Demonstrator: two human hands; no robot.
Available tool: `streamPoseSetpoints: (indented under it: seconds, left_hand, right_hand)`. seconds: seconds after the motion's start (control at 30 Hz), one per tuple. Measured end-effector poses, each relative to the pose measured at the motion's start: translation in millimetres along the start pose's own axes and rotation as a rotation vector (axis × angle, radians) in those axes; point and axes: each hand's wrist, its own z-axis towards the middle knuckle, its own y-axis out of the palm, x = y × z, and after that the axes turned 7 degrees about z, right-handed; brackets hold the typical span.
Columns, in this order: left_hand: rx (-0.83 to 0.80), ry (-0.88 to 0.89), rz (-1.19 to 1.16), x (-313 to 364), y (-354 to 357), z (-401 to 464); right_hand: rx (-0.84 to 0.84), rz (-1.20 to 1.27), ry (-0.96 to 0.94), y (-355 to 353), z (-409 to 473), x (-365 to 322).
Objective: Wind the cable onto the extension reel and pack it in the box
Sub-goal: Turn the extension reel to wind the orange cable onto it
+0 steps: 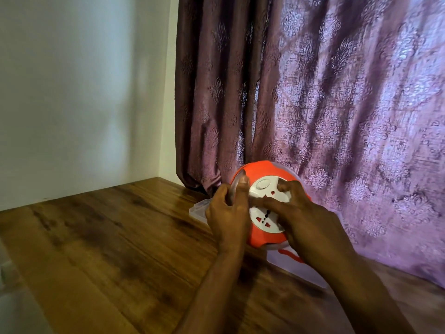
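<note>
Fingers of the left hand curl round the clear rim of the extension reel, thumb on its front edge, steadying the reel upright. Fingers of the right hand lie bent across the white socket face, pressing it, probably to turn the drum and draw in cable. Below the right fingers a short loop of orange cable trails onto a clear plastic box lying flat on the wooden table. Beyond the fingertips a purple curtain hangs close behind the reel, limiting room rearward; leftward of the left fingers the tabletop offers open working room
</note>
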Motion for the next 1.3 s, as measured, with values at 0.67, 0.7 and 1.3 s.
streamPoseSetpoints:
  seconds: [0.67, 0.7, 1.3]
  left_hand:
    - [0.075, 0.053, -0.002, 1.6, 0.6, -3.8]
    - [0.082, 0.042, -0.006, 2.4, -0.4, -2.8]
    - [0.099, -0.069, -0.070, -1.9, -5.1, 7.7]
  right_hand:
    - [0.112, 0.029, 0.211, 0.7, 5.3, -10.8]
    - [0.119, 0.031, 0.188, -2.6, 5.2, -12.7]
    - [-0.049, 0.021, -0.050, -9.2, 3.3, -13.4]
